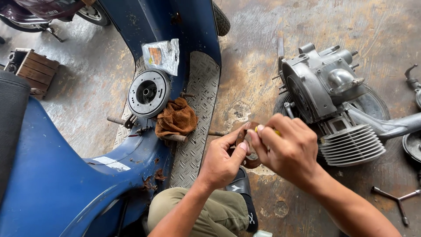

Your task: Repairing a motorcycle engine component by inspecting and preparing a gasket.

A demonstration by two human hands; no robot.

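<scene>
My left hand (223, 160) pinches a small brown, ring-shaped flat part (252, 162) between thumb and fingers at the middle of the view. My right hand (287, 149) is closed around a small tool with a yellow tip (277, 131), its fingertips meeting the same brown part. Both hands hover above the concrete floor, just in front of a grey scooter engine (324, 87) with cooling fins. My knee in khaki trousers and a black sandal show below the hands.
A blue scooter body (57, 184) fills the left, its checkered footboard (197, 131) carrying a round flywheel disc (148, 93), a brown rag (176, 118), a plastic bag (161, 55) and loose bolts. A wooden crate (35, 70) stands far left. A T-wrench (397, 199) lies right.
</scene>
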